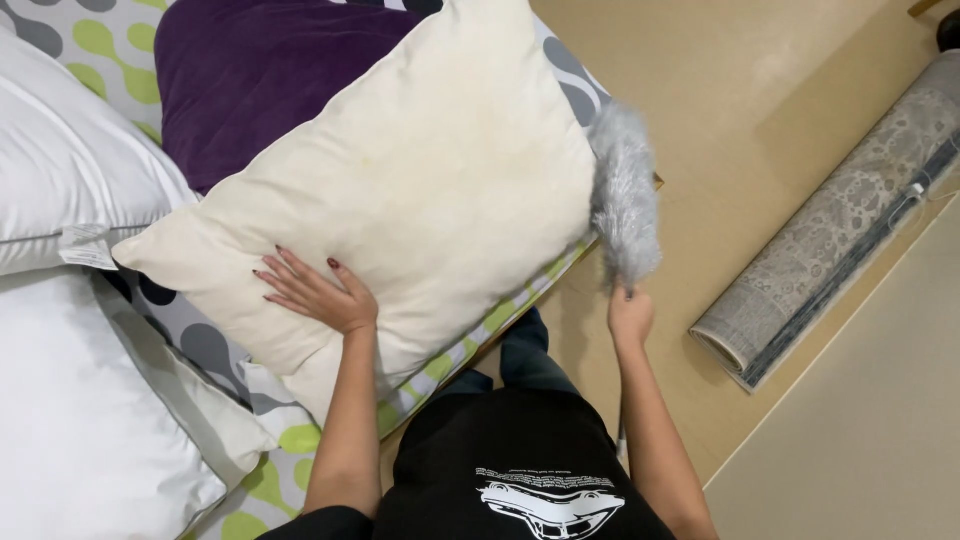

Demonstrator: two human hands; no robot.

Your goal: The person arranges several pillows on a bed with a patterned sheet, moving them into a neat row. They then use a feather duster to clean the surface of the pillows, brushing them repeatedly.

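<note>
A large cream pillow [420, 170] lies tilted on a bed covered with a grey, green and white patterned sheet [110, 45]. My left hand [315, 295] rests flat on the pillow's lower left part, fingers spread. My right hand [630, 315] grips the handle of a fluffy grey duster [625, 195], whose head stands upright against the pillow's right edge, past the side of the bed.
A purple cushion [250, 70] lies behind the cream pillow. White pillows [70, 170] sit at the left, another white pillow [80, 430] below them. A rolled grey patterned rug [840, 230] lies on the tan floor [740, 90] to the right.
</note>
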